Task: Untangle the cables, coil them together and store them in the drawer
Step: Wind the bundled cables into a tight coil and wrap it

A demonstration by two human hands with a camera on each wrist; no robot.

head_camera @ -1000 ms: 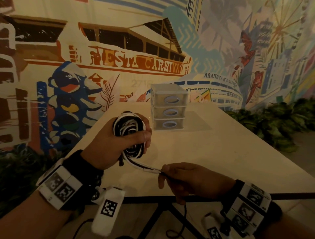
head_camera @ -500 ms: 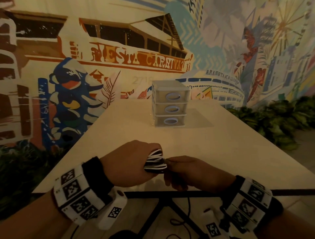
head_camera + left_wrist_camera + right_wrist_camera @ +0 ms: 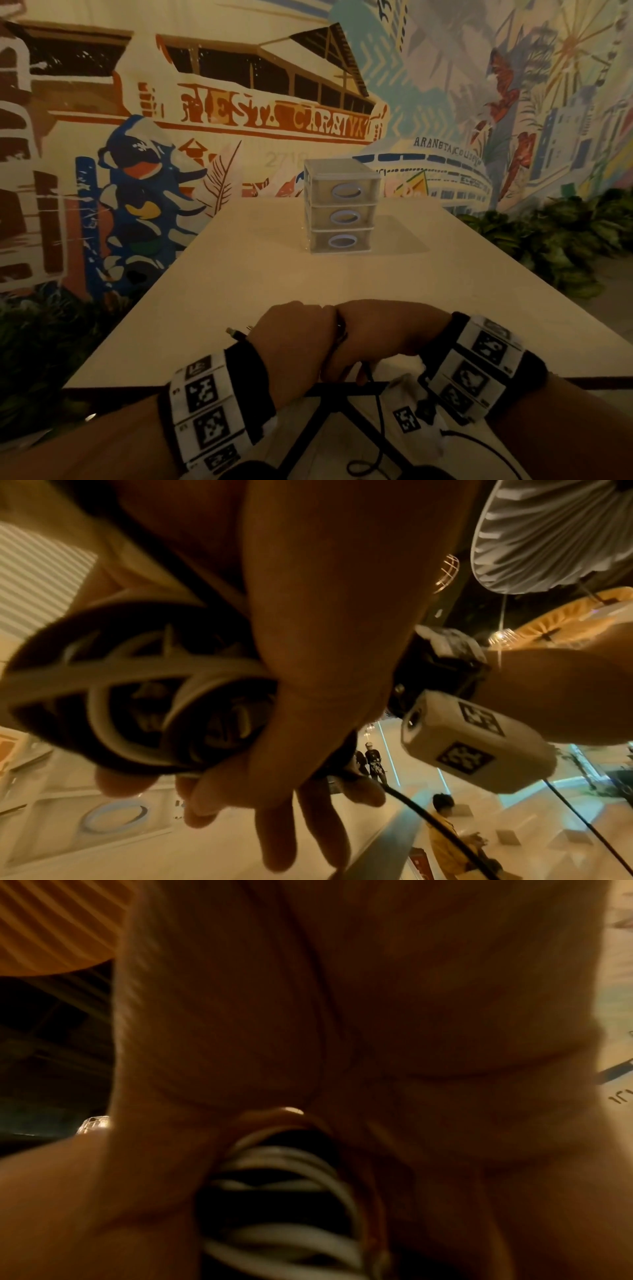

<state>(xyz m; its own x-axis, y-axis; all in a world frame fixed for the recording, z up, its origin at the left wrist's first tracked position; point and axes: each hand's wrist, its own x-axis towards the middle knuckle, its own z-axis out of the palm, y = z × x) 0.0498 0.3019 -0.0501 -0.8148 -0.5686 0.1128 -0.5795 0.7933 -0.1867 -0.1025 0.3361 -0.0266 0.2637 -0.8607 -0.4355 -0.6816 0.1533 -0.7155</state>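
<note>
Low over the near edge of the desk (image 3: 239, 274), the left hand (image 3: 294, 339) and right hand (image 3: 383, 335) press knuckle to knuckle. Between them sits the coil of black and white cables (image 3: 137, 685), hidden from the head camera; the left wrist view shows the left hand's fingers (image 3: 274, 826) curled round it, and the right hand's fingers close on its loops too. A plug end (image 3: 236, 333) pokes out left of the left hand. Well beyond stands the drawer unit (image 3: 340, 205), all three drawers closed.
</note>
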